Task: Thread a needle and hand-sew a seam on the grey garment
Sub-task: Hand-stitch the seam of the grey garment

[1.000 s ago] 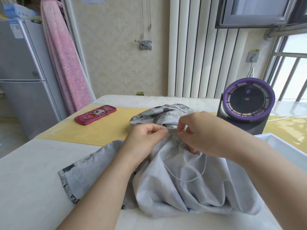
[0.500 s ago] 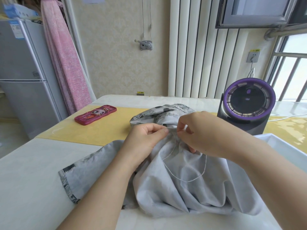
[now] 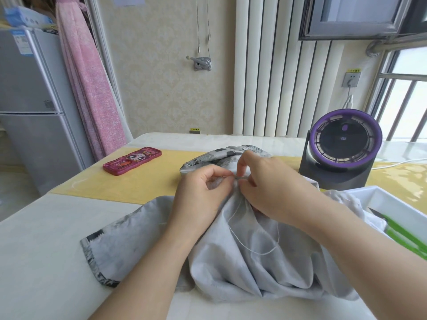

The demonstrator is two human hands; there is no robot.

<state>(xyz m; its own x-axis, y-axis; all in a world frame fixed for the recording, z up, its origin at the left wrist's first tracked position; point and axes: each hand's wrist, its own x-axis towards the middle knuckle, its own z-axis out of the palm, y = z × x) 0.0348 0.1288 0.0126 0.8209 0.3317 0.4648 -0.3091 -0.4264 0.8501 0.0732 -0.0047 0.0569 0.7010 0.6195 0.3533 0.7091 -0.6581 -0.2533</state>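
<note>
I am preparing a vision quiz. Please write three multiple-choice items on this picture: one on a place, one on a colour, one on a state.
1. Where is the red case? A on the yellow mat; B in a tray; C on the fridge.
2. What colour is the fan ring? A green; B purple; C white.
3. What does the left hand do? A lies flat; B pinches the garment; C holds scissors.
Answers: 1 A, it lies on the mat. 2 B, the rim is purple. 3 B, its fingers curl on the cloth.
</note>
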